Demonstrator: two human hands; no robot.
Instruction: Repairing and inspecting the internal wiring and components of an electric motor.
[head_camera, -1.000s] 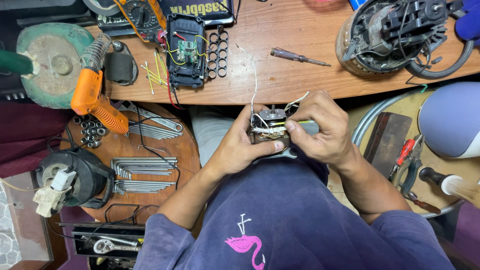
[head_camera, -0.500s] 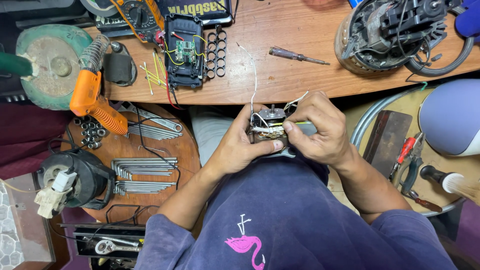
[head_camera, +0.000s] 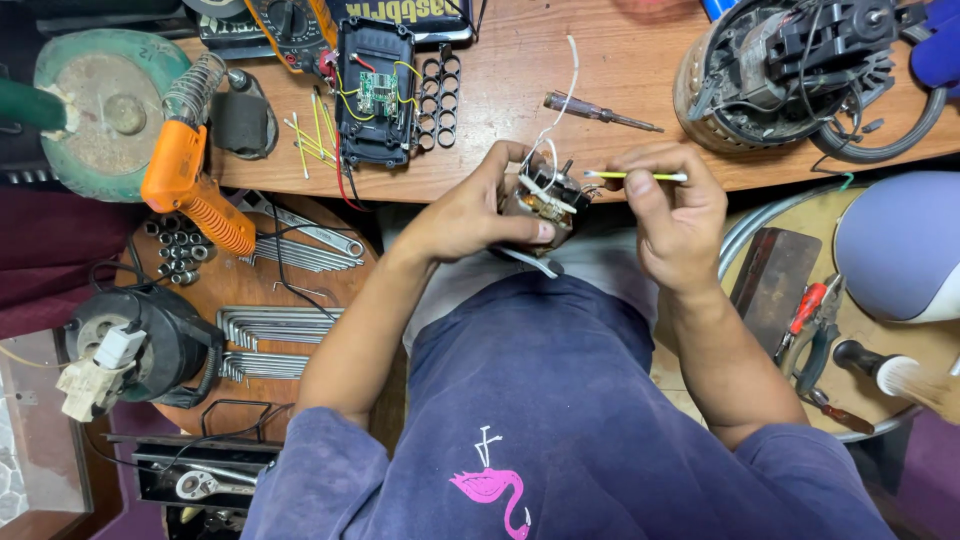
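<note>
Since the earlier frames the right hand (head_camera: 672, 215) has been drawn off the motor (head_camera: 540, 205) toward 3 o'clock, and a yellow sleeve (head_camera: 640, 176) is now pinched level between its thumb and forefinger, one tip pointed at the motor. The other fingers are curled in.

The motor is held at frame centre, just below the bench edge and over the lap. It is gripped by the left hand (head_camera: 470, 215), closed around its 9 o'clock side, thumb laid across the lower face. White wires (head_camera: 553, 130) are seen rising from the motor toward 12 o'clock, over the bench (head_camera: 520, 100).

Outward on the bench: at 12 o'clock a screwdriver (head_camera: 600, 112); at 11 o'clock a black battery case (head_camera: 378, 90) with a green board inside, yellow sleeves (head_camera: 308, 138) loose beside it; at 10 o'clock an orange glue gun (head_camera: 190, 180) hung over the bench edge; at 1 o'clock a large motor housing (head_camera: 780, 70).

Below the bench, at 9 o'clock, a round tray (head_camera: 310, 350) of hex keys and sockets is noted. At 3 o'clock pliers (head_camera: 815, 320) with red handles lie on a second tray. A dark blue shirt (head_camera: 540, 420) with a pink flamingo print fills 6 o'clock.
</note>
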